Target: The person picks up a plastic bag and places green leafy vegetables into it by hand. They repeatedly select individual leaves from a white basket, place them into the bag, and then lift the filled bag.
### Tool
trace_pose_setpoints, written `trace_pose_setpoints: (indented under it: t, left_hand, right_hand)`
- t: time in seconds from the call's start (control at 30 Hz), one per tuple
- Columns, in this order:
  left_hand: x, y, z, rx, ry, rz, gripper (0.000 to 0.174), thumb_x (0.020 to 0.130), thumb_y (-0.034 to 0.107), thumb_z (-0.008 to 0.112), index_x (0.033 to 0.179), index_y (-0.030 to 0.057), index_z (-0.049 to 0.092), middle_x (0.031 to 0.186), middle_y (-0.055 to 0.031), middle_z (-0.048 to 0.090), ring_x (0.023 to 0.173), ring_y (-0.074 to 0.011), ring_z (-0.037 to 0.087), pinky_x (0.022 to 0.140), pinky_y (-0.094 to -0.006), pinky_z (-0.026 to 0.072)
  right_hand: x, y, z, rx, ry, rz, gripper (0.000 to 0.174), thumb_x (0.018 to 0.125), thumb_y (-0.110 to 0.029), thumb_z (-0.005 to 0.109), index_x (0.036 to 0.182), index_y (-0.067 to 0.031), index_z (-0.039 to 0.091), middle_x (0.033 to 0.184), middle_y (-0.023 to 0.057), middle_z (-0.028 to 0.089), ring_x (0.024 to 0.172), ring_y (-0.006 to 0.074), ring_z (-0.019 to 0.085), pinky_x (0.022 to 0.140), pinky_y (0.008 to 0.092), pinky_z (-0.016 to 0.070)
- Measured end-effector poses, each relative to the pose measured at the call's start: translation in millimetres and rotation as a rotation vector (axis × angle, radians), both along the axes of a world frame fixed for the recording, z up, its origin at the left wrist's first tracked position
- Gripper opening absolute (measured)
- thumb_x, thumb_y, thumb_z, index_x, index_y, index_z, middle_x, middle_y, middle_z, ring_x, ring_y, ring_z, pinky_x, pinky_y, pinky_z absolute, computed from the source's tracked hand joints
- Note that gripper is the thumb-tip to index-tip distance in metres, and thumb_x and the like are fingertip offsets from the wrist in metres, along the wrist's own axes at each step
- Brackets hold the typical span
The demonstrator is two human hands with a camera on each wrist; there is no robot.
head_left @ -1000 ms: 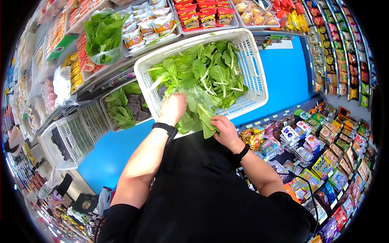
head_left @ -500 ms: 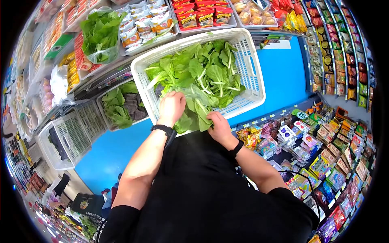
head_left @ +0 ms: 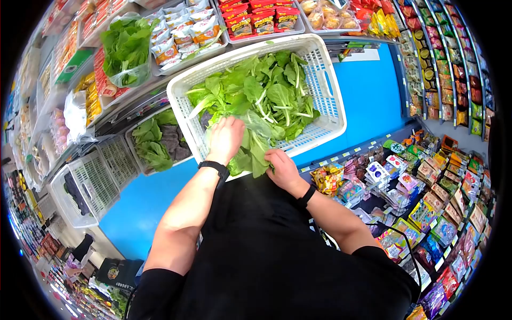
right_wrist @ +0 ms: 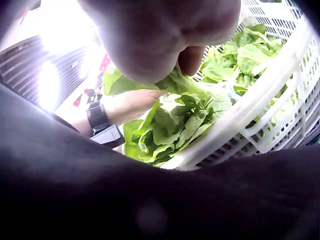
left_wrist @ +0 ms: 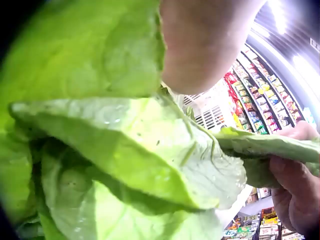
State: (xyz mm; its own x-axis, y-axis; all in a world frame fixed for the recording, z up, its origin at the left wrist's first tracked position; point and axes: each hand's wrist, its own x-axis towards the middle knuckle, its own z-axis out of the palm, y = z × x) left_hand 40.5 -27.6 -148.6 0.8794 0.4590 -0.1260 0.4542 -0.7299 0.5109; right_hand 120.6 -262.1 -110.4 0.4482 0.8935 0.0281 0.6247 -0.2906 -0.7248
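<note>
A white basket (head_left: 336,101) holds loose leafy greens (head_left: 280,93). At its near edge my left hand (head_left: 226,140) grips a clear plastic bag (head_left: 257,126) with greens bunched in it; its fingertips are partly hidden. My right hand (head_left: 284,169) pinches a leaf (head_left: 258,154) at the bag's right side. In the left wrist view, broad leaves (left_wrist: 145,145) fill the front, and the right hand (left_wrist: 295,185) holds a leaf between thumb and fingers. The right wrist view shows the right hand (right_wrist: 165,35) above the bunched greens (right_wrist: 175,125), next to the basket rim (right_wrist: 240,112).
Snack trays (head_left: 261,21) and a bag of greens (head_left: 127,50) line the shelf behind the basket. At the left stand a smaller crate with greens (head_left: 154,141) and an empty white crate (head_left: 80,192). Packaged goods (head_left: 410,186) fill the racks at the right.
The basket and both hands have shifted slightly left in the head view. The right hand has moved a little closer to the left, still pinching the leaf.
</note>
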Motion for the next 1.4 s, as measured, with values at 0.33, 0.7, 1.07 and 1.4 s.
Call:
trace_pose_setpoints:
  t: [0.33, 0.7, 1.07, 1.4]
  left_hand:
    - [-11, -4, -4, -0.262, -0.119, 0.039, 0.014, 0.104, 0.016, 0.068, 0.105, 0.0020, 0.068, 0.104, -0.0194, 0.067, 0.105, -0.0425, 0.064, 0.093, -0.0504, 0.0528]
    - [-15, -10, 19, -0.479, -0.057, 0.112, 0.013, 0.104, 0.014, 0.066, 0.105, 0.0016, 0.070, 0.100, -0.0202, 0.069, 0.100, -0.0416, 0.068, 0.091, -0.0489, 0.0551]
    - [-21, 2, 15, -0.475, -0.037, 0.175, 0.014, 0.102, 0.013, 0.071, 0.109, 0.0004, 0.072, 0.097, -0.0179, 0.071, 0.089, -0.0332, 0.071, 0.083, -0.0416, 0.0572]
    - [-136, 4, 60, -0.435, 0.284, 0.539, 0.026, 0.101, 0.026, 0.075, 0.107, 0.0008, 0.074, 0.087, -0.0158, 0.079, 0.082, -0.0314, 0.079, 0.079, -0.0431, 0.0612]
  right_hand:
    - [-4, 49, -66, -0.086, 0.073, -0.147, 0.040, 0.086, -0.001, 0.072, 0.125, -0.0064, 0.064, 0.133, 0.0137, 0.065, 0.119, 0.0385, 0.067, 0.094, 0.0451, 0.0601]
    - [-2, 49, -71, -0.081, 0.164, -0.118, 0.047, 0.086, 0.001, 0.068, 0.133, -0.0035, 0.066, 0.139, 0.0183, 0.066, 0.122, 0.0415, 0.066, 0.100, 0.0470, 0.0581]
    - [7, 71, -72, -0.335, 0.105, -0.125, 0.060, 0.087, -0.009, 0.073, 0.144, 0.0029, 0.060, 0.151, 0.0241, 0.060, 0.137, 0.0436, 0.057, 0.116, 0.0465, 0.0479]
    - [110, -21, -48, -0.387, 0.278, -0.409, 0.029, 0.096, -0.020, 0.071, 0.118, -0.0021, 0.075, 0.112, 0.0232, 0.078, 0.104, 0.0420, 0.074, 0.092, 0.0476, 0.0594]
